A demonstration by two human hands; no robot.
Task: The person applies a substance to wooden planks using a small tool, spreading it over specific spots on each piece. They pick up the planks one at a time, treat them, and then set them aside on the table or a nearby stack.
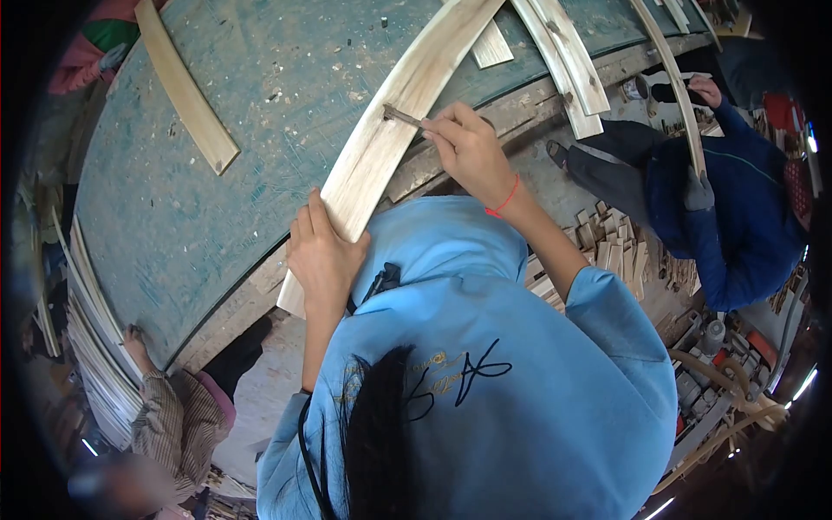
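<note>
A long pale wooden board point(373, 169) lies slanted across the near edge of the green table point(286, 78), its lower end past the edge. My left hand point(322, 251) grips the board near that end, fingers over the far side and thumb on the near side. In my right hand point(468, 147) is a thin, dark, narrow tool point(403, 116), pinched between thumb and fingers. The tool's tip touches a dark spot on the board's face. A red string circles my right wrist.
Another board point(186, 95) lies at the table's upper left, and more boards point(563, 61) overhang the edge at upper right. A co-worker in dark blue point(745, 217) holds a strip at right. Another co-worker point(178, 407) is at lower left beside stacked strips point(100, 364).
</note>
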